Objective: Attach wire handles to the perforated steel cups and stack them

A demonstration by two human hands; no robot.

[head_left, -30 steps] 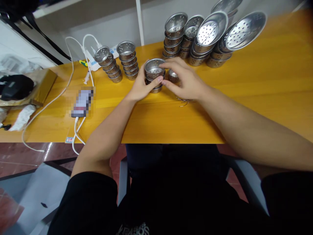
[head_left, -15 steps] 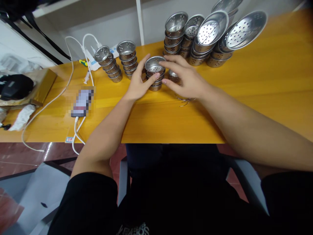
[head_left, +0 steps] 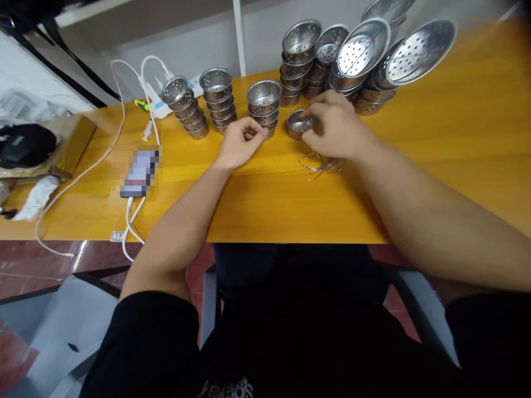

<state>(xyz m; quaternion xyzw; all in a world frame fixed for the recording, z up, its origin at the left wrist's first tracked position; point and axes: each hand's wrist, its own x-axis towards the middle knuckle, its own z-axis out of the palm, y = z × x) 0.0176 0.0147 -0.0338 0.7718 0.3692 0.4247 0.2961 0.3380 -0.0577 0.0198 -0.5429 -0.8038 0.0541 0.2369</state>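
Observation:
In front of my left hand [head_left: 244,142] stands a stack of perforated metal cups [head_left: 264,98], upright on the table. That hand's fingers are curled in with the thumb beside them, and I see nothing held; the thumb tip is close by the stack's lower part. To the right of the stack, a single small metal cup [head_left: 295,126] sits on the table. My right hand [head_left: 334,124] has its fingers at this cup's right rim, the thumb on the near side, closed on it. Thin curved wires [head_left: 319,165] lie under and in front of the right hand.
Two more stacks of perforated cups [head_left: 218,88] [head_left: 185,105] stand to the left. Taller stacks with larger cups [head_left: 302,47] lean at the back right. A phone [head_left: 141,171] with white cables, a syringe [head_left: 147,130] and a cardboard box [head_left: 78,141] are on the left.
The cup stack has moved back, away from me. My left hand has come off its side and curled up. My right hand has shifted right, from the stack to the small cup.

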